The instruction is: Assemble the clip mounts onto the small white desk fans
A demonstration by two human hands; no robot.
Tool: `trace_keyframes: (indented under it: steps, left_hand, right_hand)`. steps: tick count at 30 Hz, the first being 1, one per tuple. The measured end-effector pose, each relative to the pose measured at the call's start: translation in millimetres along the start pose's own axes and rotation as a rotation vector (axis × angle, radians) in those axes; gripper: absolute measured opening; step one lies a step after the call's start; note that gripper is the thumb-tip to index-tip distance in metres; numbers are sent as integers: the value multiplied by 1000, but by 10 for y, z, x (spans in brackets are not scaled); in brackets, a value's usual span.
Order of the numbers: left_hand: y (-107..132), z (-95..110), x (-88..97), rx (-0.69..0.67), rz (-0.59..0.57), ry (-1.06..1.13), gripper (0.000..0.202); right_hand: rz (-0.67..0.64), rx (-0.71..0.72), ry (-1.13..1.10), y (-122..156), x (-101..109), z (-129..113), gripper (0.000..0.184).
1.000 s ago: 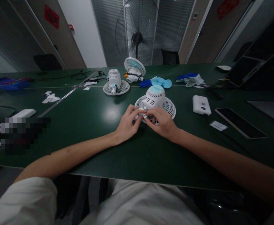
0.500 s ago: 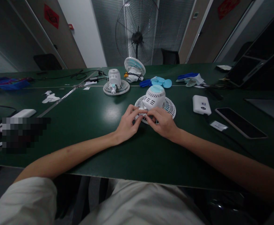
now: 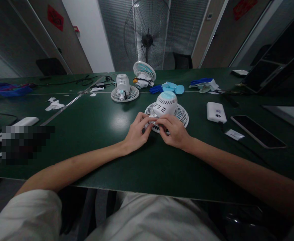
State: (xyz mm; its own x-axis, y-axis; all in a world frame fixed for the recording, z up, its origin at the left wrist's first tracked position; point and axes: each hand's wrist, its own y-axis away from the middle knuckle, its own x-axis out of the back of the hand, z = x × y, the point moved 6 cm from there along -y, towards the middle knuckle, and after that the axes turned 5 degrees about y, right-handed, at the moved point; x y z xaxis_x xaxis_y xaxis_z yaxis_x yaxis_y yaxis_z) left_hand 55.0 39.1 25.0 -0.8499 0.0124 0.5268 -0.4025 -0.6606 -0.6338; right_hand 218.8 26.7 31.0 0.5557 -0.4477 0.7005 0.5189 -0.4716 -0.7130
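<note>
A small white fan (image 3: 165, 106) with a pale-blue cap lies grille-down on the green table in front of me. My left hand (image 3: 138, 131) is closed in a pinch on the white neck piece at the near left side of its motor housing. Against that same spot, my right hand (image 3: 173, 130) has its thumb and fingers curled together, tips almost meeting those of the left. Whatever sits between the right fingertips is too small and covered to make out. The fan's front rim is partly hidden behind both hands.
Farther back are a second white fan (image 3: 122, 87), a tilted fan (image 3: 144, 74), light-blue fan blades (image 3: 172, 87) and blue gloves (image 3: 201, 82). To the right lie a white power bank (image 3: 216, 112) and a phone (image 3: 258, 131). White scraps (image 3: 54, 105) lie left.
My right fingers have shifted slightly and curled more at the fan's neck. My left hand and the fan look unmoved.
</note>
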Motion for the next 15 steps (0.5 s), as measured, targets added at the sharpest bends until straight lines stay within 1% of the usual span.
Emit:
trace_keyframes:
  steps: [4, 9, 15]
  left_hand:
    - [-5, 5, 4, -3, -2, 0, 24]
    - [-14, 12, 9, -16, 6, -7, 23]
    - [-12, 5, 13, 3, 2, 4, 23]
  right_hand:
    - [-9, -8, 37, 5, -19, 18, 23]
    - [3, -33, 10, -12, 3, 8, 15]
    - [11, -35, -3, -14, 1, -8, 15]
